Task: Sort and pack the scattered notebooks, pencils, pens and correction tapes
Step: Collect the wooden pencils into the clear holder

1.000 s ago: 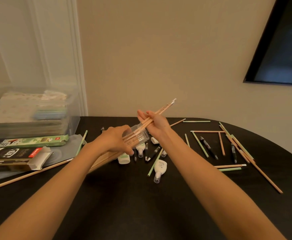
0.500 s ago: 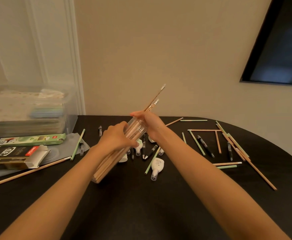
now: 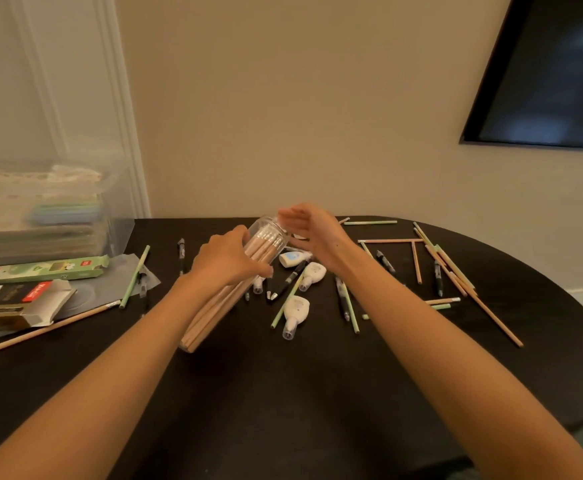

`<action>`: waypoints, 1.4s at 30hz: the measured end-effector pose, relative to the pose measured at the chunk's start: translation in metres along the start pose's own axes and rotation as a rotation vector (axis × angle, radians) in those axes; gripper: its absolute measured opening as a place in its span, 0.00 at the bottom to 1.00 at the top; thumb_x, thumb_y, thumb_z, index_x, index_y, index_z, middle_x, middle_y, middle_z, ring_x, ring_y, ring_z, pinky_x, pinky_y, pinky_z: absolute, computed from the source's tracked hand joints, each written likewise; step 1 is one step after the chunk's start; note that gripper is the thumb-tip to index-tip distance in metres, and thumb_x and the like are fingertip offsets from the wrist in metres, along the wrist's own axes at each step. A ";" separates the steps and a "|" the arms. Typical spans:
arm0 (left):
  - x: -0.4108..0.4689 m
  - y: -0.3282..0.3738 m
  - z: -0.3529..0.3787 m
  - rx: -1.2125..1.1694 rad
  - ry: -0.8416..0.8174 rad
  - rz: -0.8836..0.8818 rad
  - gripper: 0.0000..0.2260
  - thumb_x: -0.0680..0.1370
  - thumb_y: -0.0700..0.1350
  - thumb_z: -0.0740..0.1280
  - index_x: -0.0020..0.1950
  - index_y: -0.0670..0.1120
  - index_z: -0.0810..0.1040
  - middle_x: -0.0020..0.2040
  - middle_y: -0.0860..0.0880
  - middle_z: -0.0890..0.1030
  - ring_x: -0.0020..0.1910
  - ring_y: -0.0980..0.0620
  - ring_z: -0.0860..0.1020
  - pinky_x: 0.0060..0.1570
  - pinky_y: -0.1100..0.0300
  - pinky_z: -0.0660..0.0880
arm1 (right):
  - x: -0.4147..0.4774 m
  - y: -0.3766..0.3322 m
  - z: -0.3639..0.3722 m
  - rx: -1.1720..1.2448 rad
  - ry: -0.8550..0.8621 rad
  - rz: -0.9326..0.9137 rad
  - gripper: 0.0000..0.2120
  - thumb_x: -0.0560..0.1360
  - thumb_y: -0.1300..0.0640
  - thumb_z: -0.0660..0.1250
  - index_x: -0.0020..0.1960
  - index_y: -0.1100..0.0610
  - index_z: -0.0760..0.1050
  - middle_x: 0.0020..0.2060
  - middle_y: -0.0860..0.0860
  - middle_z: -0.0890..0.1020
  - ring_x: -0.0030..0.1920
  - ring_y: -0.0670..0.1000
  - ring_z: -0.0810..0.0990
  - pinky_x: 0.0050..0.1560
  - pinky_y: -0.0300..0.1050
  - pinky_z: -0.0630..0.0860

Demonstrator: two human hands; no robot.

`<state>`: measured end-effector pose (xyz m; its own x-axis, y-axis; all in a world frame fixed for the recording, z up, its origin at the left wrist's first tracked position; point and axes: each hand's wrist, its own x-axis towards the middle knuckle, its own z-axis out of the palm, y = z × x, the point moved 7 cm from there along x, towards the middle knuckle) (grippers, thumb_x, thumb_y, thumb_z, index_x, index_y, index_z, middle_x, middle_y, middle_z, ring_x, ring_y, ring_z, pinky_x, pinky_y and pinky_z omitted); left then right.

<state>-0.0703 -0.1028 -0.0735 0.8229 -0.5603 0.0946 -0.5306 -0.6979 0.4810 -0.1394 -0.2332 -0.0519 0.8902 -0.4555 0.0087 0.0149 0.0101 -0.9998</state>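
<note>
Pencils point(image 3: 210, 317) have dropped fully into the clear tube point(image 3: 272, 229) my left hand point(image 3: 227, 259) grips; my right hand point(image 3: 312, 233), fingers relaxed, is free for more.

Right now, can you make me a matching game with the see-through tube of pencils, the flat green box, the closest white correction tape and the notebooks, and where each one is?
Things
1. clear plastic tube of tan wooden pencils
2. flat green cardboard box
3. nearest white correction tape with a clear cap
4. stack of notebooks

Places
A. inside the clear plastic bin
B. loose on the black table, no hand on it
C. gripped by the left hand
D. lying flat just in front of the bin

Pairs: 1-C, 2-D, 3-B, 4-A
</note>
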 end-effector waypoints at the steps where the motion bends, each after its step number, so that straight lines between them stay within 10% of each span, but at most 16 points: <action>1: 0.000 0.005 0.001 0.023 -0.012 0.004 0.29 0.65 0.59 0.73 0.61 0.50 0.68 0.59 0.47 0.74 0.54 0.46 0.73 0.45 0.55 0.68 | -0.001 -0.001 -0.012 -0.010 0.020 0.003 0.14 0.80 0.58 0.54 0.59 0.62 0.75 0.58 0.56 0.79 0.60 0.53 0.75 0.65 0.51 0.70; 9: 0.001 0.061 0.043 0.121 -0.078 0.111 0.34 0.65 0.58 0.73 0.67 0.51 0.65 0.62 0.48 0.73 0.58 0.46 0.72 0.46 0.56 0.67 | -0.022 0.042 -0.147 -0.833 0.072 0.217 0.10 0.78 0.62 0.60 0.58 0.60 0.76 0.47 0.54 0.80 0.43 0.48 0.80 0.40 0.37 0.77; 15: 0.005 0.095 0.066 0.120 -0.119 0.149 0.34 0.66 0.57 0.72 0.68 0.51 0.64 0.62 0.47 0.73 0.58 0.47 0.72 0.47 0.56 0.69 | -0.034 0.076 -0.188 -1.537 -0.116 0.217 0.15 0.75 0.60 0.66 0.61 0.56 0.75 0.60 0.55 0.75 0.59 0.55 0.74 0.60 0.47 0.72; 31: 0.017 0.127 0.081 0.123 -0.124 0.162 0.31 0.67 0.56 0.73 0.65 0.49 0.66 0.60 0.46 0.74 0.53 0.48 0.72 0.46 0.56 0.68 | -0.034 0.051 -0.173 -1.569 -0.034 -0.316 0.09 0.79 0.60 0.57 0.58 0.58 0.70 0.53 0.55 0.76 0.49 0.55 0.77 0.51 0.51 0.75; 36: 0.019 0.156 0.095 0.158 -0.145 0.220 0.28 0.67 0.56 0.72 0.62 0.49 0.67 0.58 0.47 0.75 0.54 0.47 0.73 0.50 0.54 0.72 | -0.048 0.046 -0.227 -1.246 0.052 -0.122 0.14 0.77 0.64 0.55 0.53 0.62 0.80 0.58 0.56 0.77 0.60 0.53 0.73 0.63 0.46 0.66; 39: 0.020 0.175 0.107 0.158 -0.173 0.241 0.28 0.66 0.57 0.72 0.61 0.49 0.67 0.58 0.46 0.75 0.55 0.46 0.74 0.52 0.52 0.73 | -0.056 0.047 -0.269 -1.091 0.274 -0.051 0.14 0.78 0.59 0.57 0.47 0.65 0.80 0.46 0.56 0.79 0.47 0.54 0.77 0.53 0.50 0.73; 42: 0.022 0.189 0.119 0.158 -0.193 0.257 0.29 0.66 0.57 0.72 0.62 0.50 0.66 0.58 0.46 0.74 0.55 0.45 0.73 0.48 0.54 0.71 | -0.062 0.055 -0.298 -1.189 0.370 -0.022 0.16 0.77 0.66 0.60 0.63 0.57 0.74 0.56 0.52 0.76 0.54 0.51 0.77 0.56 0.48 0.75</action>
<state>-0.1771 -0.3002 -0.0842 0.6129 -0.7899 0.0215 -0.7526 -0.5752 0.3206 -0.3299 -0.4695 -0.1119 0.7106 -0.6706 0.2130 -0.5647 -0.7242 -0.3957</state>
